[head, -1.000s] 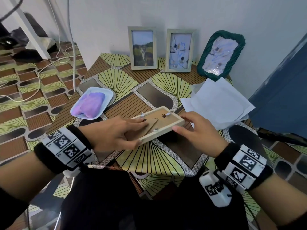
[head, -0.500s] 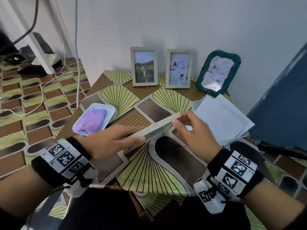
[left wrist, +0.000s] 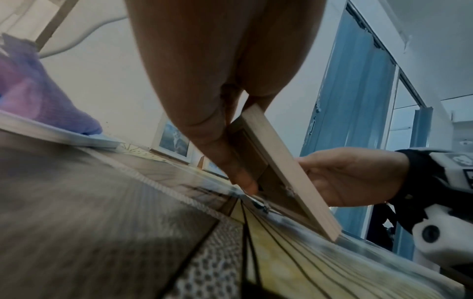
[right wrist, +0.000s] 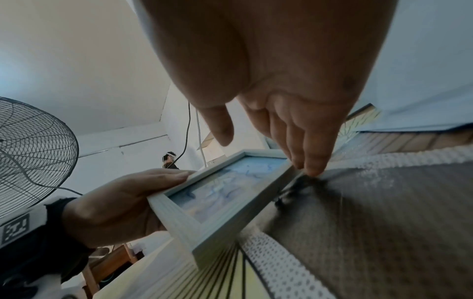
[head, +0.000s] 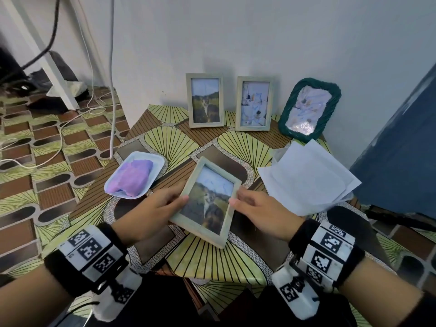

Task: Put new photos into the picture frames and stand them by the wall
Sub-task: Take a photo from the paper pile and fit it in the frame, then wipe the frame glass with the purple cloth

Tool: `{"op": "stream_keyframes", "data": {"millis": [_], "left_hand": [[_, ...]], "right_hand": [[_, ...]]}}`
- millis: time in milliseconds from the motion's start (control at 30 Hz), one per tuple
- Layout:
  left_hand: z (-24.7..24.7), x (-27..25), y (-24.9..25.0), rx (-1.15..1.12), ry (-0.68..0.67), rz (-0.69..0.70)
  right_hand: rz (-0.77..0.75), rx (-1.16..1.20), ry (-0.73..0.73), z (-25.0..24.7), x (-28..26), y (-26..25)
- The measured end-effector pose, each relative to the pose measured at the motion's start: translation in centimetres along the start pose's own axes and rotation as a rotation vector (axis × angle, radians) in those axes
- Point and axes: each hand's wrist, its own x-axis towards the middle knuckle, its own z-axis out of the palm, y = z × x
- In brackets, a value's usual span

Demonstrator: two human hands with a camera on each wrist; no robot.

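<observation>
A pale wooden picture frame (head: 206,204) with a cat photo faces up, tilted, just above the patterned table (head: 212,260). My left hand (head: 165,204) grips its left edge, thumb on the front, fingers (left wrist: 217,157) curled against the brown back (left wrist: 256,168). On the right edge my right hand (head: 250,204) holds it, with the thumb at the front rim and fingers (right wrist: 307,151) under the edge. The frame (right wrist: 225,192) has its near corner low by the table. Three filled frames stand at the wall: a cat frame (head: 204,103), a second pale frame (head: 254,103) and a green braided frame (head: 309,108).
Loose white papers (head: 306,175) lie at the table's right. A white tray (head: 113,182) with a purple cloth (head: 134,175) sits at the left. Cables (head: 111,95) trail on the floor to the left, and a blue door (head: 401,149) is on the right.
The frame lay back-up on the table, was lifted edge-on, and is now turned photo side up between both hands.
</observation>
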Motion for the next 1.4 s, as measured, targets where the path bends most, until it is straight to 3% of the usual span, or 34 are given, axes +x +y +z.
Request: {"op": "stream_keyframes", "data": {"millis": [67, 233, 467, 567, 633, 767, 1200, 1300, 1400], "left_hand": [[0.0, -0.4, -0.6, 0.082, -0.021, -0.041], [-0.2, -0.9, -1.6, 0.538, -0.003, -0.017], [0.2, -0.6, -2.6, 0.767, 0.034, 0.106], [0.8, -0.4, -2.6, 1.061, -0.089, 0.19], [0.7, -0.2, -2.9, 1.149, -0.196, 0.13], [0.0, 0.0, -3.3, 1.036, -0.349, -0.058], [0.3, -0.3, -3.0, 1.051, -0.324, -0.045], [0.1, -0.6, -2.5, 1.019, -0.253, -0.004], [-0.6, -1.3, -2.1, 0.913, -0.09, 0.046]], "right_hand": [[-0.01, -0.036, -0.046, 0.2, -0.1, -0.3], [-0.073, -0.246, -0.065, -0.2, 0.2, -0.6], [-0.064, -0.652, -0.292, -0.8, 0.0, 0.2], [-0.052, -0.749, -0.334, -1.0, -0.3, 0.8], [-0.045, -0.778, -0.353, -1.0, -0.4, 0.9], [-0.041, -0.801, -0.354, -0.9, 0.0, 0.9], [-0.035, -0.804, -0.341, -0.7, -0.1, 0.7], [-0.034, -0.855, -0.339, -0.6, -0.2, 0.6], [-0.034, -0.881, -0.336, -0.6, -0.2, 0.6]]}}
